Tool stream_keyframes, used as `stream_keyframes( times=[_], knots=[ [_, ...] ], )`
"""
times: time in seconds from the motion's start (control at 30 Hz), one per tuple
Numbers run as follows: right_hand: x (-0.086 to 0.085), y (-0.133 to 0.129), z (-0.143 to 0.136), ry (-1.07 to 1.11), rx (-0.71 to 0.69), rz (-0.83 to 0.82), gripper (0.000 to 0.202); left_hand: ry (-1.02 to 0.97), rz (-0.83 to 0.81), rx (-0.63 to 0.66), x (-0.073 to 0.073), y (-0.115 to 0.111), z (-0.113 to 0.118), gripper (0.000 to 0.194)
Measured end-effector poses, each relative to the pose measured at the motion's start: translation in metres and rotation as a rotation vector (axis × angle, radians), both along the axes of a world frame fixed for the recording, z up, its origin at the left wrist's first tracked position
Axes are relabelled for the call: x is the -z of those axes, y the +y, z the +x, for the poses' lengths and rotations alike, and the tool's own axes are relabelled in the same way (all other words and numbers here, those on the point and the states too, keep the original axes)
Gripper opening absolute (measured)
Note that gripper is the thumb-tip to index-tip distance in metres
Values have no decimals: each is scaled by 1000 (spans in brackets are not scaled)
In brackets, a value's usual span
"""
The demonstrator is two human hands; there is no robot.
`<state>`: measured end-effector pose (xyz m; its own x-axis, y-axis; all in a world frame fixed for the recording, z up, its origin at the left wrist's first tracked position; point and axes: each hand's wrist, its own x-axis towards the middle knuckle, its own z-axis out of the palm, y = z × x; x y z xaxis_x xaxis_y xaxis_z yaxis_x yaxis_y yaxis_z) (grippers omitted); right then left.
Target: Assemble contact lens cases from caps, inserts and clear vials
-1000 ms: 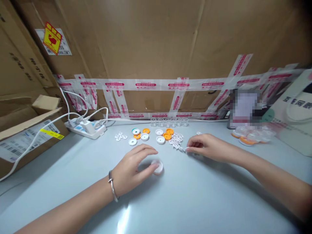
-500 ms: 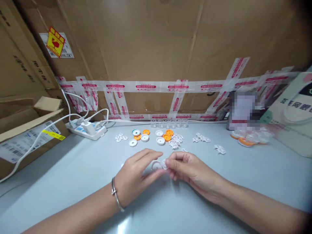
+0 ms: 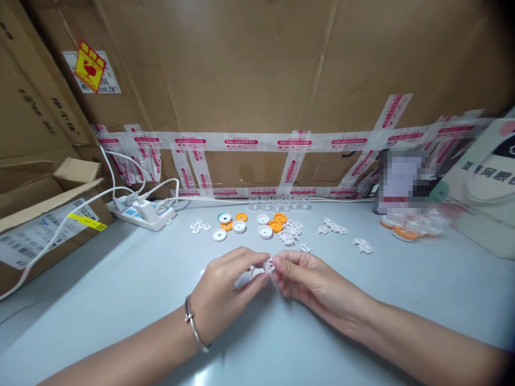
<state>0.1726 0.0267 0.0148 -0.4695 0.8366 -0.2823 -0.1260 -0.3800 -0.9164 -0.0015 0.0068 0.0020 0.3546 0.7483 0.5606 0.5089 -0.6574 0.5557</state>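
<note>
Carefully, the right hand's (image 3: 311, 276) grip pinches a small white piece (image 3: 269, 265); the left hand (image 3: 227, 281) cups close.

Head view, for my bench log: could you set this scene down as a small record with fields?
left hand: the left hand, thumb and fingers around a pale round part; grip partly hidden
right hand: the right hand, fingertips on a small white openwork piece
beyond the hands: white caps, orange caps, loose openwork pieces
back row: clear cups
far left: power strip, open cardboard box
</note>
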Motion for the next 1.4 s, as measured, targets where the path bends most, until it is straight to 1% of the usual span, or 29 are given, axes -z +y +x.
stream_keyframes(
  times=[0.03,0.07,0.1,0.13,0.17,0.2,0.23,0.27,0.33,0.4,0.47,0.57,0.7,0.77,0.8,0.87,0.9,0.97,1.07,1.13,1.17,1.23,1.3,1.4],
  knots=[
    [-4,7,7,-102,-23,115,31,-17,-8,-18,-1,2,-2,22],
    [-8,17,16,-235,-17,276,29,-39,-18,-44,-3,4,-4,21],
    [-13,28,28,-390,20,468,27,-67,-33,-75,-5,6,-7,21],
    [-17,41,41,-554,94,672,25,-100,-54,-106,-6,8,-10,20],
    [-19,54,57,-760,118,834,24,-139,-83,-134,-7,11,-13,20],
    [-21,67,72,-955,122,947,23,-181,-117,-155,-8,13,-16,22],
    [-21,79,87,-1121,86,1001,23,-220,-153,-168,-9,15,-18,24],
    [-20,88,101,-1238,1,1012,23,-252,-189,-175,-8,18,-20,26],
    [-14,101,120,-1286,-85,1006,27,-289,-244,-174,-7,21,-22,28],
    [-7,106,129,-1296,-184,1025,30,-295,-264,-167,-5,22,-22,28],
    [0,107,130,-1303,-240,1058,29,-292,-261,-164,-4,22,-21,27],
    [5,108,125,-1341,-253,1119,25,-282,-250,-152,-5,20,-20,27],
    [1,107,118,-1355,-255,1189,21,-275,-235,-145,-8,19,-20,26],
    [-5,103,114,-1297,-202,1140,20,-271,-223,-147,-9,19,-21,26],
    [-9,100,111,-1240,-160,1073,20,-263,-212,-147,-9,19,-21,26],
    [-15,90,101,-1069,-79,860,23,-226,-167,-144,-9,19,-21,25],
    [-17,84,94,-947,-77,751,24,-195,-133,-141,-9,18,-21,24],
    [-16,69,76,-717,-101,615,26,-114,-51,-118,-8,16,-19,24],
    [-8,41,45,-467,-88,504,26,-6,46,-21,-8,11,-15,24],
    [-3,24,28,-304,-128,432,27,38,79,84,-7,6,-12,27],
    [-2,17,21,-240,-142,406,24,58,91,141,-7,5,-11,29],
    [-1,8,13,-168,-128,368,20,95,109,236,-7,2,-11,34],
    [-2,4,9,-103,-78,314,19,103,113,276,-7,1,-11,37],
    [-2,5,7,17,4,182,16,62,108,269,-8,0,-12,39]
  ],
)
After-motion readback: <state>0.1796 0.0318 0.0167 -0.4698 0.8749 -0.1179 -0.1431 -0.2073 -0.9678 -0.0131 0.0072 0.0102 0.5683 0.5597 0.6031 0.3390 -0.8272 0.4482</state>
